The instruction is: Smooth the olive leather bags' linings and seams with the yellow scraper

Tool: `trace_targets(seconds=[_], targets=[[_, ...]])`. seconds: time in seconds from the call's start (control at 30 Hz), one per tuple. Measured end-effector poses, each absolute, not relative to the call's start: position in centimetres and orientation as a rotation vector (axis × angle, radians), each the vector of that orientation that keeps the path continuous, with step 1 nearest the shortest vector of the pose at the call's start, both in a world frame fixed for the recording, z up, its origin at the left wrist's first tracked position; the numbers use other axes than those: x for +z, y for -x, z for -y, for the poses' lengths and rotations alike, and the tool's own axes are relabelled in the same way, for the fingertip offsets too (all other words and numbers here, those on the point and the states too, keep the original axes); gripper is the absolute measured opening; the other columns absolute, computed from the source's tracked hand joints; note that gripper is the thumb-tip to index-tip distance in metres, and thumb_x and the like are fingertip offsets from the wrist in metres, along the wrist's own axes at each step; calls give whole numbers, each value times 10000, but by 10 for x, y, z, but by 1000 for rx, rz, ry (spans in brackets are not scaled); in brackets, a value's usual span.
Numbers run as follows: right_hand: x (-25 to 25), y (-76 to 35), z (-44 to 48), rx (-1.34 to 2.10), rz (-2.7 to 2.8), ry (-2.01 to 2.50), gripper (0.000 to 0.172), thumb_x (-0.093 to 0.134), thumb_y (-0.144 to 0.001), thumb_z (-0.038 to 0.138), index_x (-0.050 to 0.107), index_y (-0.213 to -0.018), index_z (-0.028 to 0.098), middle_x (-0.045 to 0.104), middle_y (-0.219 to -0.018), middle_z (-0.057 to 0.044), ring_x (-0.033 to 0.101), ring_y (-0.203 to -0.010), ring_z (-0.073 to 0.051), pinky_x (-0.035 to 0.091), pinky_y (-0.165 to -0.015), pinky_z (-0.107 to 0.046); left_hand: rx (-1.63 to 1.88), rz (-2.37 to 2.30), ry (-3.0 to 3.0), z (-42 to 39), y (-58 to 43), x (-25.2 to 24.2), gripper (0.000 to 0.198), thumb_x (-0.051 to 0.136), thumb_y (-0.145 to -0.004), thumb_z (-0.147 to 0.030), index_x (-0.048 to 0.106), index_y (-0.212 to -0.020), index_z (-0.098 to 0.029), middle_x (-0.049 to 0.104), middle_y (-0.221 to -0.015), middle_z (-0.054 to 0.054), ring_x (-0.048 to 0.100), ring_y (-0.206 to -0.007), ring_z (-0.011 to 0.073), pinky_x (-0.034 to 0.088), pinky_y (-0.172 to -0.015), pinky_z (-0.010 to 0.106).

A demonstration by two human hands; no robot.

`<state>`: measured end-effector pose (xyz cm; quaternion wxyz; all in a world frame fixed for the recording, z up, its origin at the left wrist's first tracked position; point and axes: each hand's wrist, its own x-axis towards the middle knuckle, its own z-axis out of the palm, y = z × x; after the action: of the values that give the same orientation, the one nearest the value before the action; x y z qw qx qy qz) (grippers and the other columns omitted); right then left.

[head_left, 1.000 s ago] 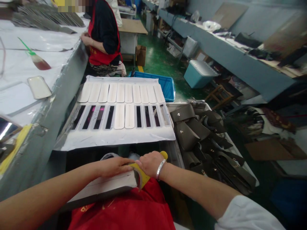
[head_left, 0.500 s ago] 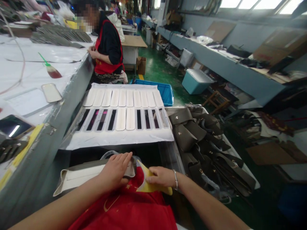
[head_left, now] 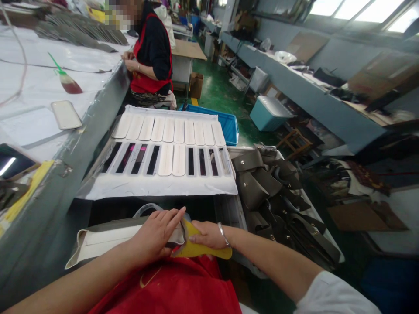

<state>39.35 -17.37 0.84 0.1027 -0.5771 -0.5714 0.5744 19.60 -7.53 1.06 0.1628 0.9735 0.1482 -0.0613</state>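
A dark grey bag [head_left: 108,224] with a cream inner panel lies on its side across my lap. My left hand [head_left: 160,233] is laid over its right end, fingers stretched along the top and thumb at the near side, gripping it. In my right hand [head_left: 207,235] is a yellow plastic scraper [head_left: 209,251], held by its handle. The scraper's wide blade meets the bag's open right end, partly behind my left hand. Beneath both hands is a red apron [head_left: 176,288].
Ahead, a white-covered rack [head_left: 157,187] carries rows of cream strips [head_left: 166,160]. To the right, a white crate [head_left: 327,235] holds several grey bags [head_left: 262,183]. A blue bin [head_left: 225,126] stands behind the rack. At left is a worktable [head_left: 29,91], where another person [head_left: 152,52] sits.
My right hand has moved left, bringing the scraper's blade from beside the bag to its open end. My left hand stays on the bag. The view has shifted slightly.
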Motion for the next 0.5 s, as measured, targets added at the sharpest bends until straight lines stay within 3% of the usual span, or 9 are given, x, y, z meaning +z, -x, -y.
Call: trace_targets(seconds=[0.2, 0.5], targets=[[2, -396, 160, 1781, 1799, 1637, 335, 447, -825, 470, 446, -941, 155, 566, -761, -18, 560, -606, -109, 440, -508, -200, -180, -419, -2761, 69, -194, 7, 963, 564, -617, -277, 18, -1404, -177, 353, -1351, 121, 374, -1148, 259, 253, -958, 377], [2, -394, 151, 2147, 1419, 1481, 289, 448, -839, 421, 427, -995, 179, 594, -690, 4, 532, -447, -94, 437, -427, -209, -173, -427, -2744, 66, -193, 2, 982, 580, -609, -290, 13, -1403, -182, 357, -1352, 131, 375, -1163, 268, 253, -968, 385]])
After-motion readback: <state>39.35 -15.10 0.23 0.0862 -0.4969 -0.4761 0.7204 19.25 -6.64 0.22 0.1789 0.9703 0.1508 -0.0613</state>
